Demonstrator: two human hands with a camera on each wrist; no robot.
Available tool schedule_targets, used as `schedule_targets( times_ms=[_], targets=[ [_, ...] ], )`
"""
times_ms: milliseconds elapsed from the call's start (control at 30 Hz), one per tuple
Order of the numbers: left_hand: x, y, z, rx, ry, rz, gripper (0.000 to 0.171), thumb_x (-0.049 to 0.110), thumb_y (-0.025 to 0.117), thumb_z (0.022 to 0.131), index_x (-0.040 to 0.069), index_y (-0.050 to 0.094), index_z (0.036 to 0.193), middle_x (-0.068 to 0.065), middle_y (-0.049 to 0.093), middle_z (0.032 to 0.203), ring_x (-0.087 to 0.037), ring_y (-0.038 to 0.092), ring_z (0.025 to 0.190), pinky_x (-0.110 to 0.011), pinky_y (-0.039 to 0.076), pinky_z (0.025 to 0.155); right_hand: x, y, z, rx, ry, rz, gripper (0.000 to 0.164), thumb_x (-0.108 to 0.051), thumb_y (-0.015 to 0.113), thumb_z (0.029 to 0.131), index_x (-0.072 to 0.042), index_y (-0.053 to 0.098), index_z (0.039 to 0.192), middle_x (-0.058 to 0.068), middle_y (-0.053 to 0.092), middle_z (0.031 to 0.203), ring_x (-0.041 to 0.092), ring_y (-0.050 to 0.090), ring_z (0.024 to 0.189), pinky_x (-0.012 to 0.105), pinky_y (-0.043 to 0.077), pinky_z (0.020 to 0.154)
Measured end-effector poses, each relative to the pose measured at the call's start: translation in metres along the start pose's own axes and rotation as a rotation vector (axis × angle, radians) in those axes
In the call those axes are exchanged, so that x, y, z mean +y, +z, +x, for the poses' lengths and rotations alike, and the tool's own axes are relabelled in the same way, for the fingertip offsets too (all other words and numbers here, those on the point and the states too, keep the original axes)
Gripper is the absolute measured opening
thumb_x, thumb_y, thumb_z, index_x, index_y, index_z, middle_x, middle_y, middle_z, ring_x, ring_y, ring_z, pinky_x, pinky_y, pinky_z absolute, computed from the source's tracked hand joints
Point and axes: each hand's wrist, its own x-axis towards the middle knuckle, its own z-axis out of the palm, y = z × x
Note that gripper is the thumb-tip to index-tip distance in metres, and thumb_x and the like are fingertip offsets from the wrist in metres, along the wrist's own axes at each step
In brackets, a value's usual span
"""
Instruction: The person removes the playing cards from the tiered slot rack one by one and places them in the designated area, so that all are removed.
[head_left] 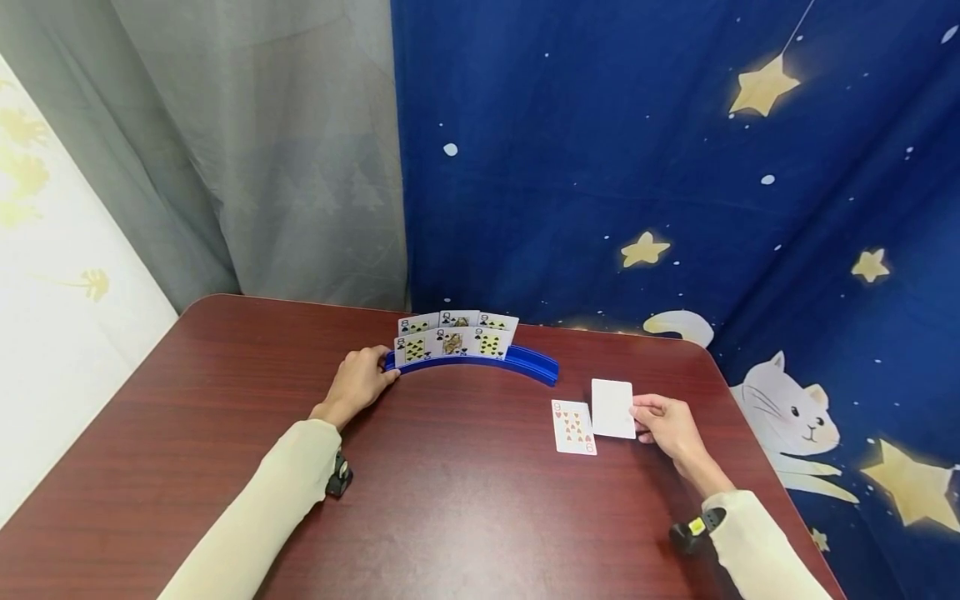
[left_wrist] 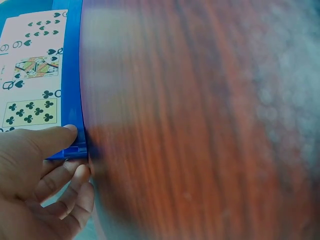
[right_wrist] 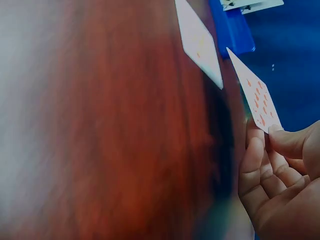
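Blue shows under the thumb of the left hand [head_left: 358, 383], which pinches the left end of the holder [head_left: 534, 364]; a tug or twist there could shake loose what stands in it. The right hand [head_left: 670, 425] pinches a card [head_left: 612, 408] by one edge. Its face shows red pips in the right wrist view but is washed white from the head, so I cannot tell its rank. Gripped at that edge alone, it could bend or slip if the pinch is light. Just beside it, the nine of hearts [head_left: 573, 427] appears to lie face up on the table [head_left: 465, 500], where a low sweep might catch it. Farther out, the holder carries a front row [head_left: 452, 342] and a back row [head_left: 459, 319], near the far edge before a curtain [head_left: 540, 167]; a hard shove from the front might tip cards over backward.
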Motion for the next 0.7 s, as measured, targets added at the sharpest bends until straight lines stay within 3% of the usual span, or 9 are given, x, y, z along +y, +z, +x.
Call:
schedule_targets(
  times_ms=[300, 700],
  targets=[
    [0.001, -0.002, 0.0, 0.007, 0.012, -0.004, 0.038, 0.016, 0.072, 0.091, -0.007, 0.064, 0.12, -0.021, 0.07, 0.101, -0.028, 0.065, 0.086, -0.047, 0.053, 0.08, 0.017, -0.013, -0.009, -0.049, 0.031, -0.047, 0.031, -0.004, 0.061, 0.095, 0.014, 0.059, 0.121, 0.001, 0.071, 0.082, 0.007, 0.063, 0.066, 0.025, 0.055, 0.057],
    [0.0, -0.001, 0.0, 0.002, 0.007, 0.003, 0.04, 0.016, 0.072, 0.09, -0.007, 0.063, 0.121, -0.022, 0.07, 0.101, -0.029, 0.065, 0.086, -0.047, 0.053, 0.08, 0.019, -0.011, -0.01, -0.079, 0.037, -0.063, 0.029, -0.002, 0.062, 0.093, 0.015, 0.06, 0.117, 0.008, 0.072, 0.085, 0.009, 0.063, 0.065, 0.026, 0.056, 0.058]
  ],
)
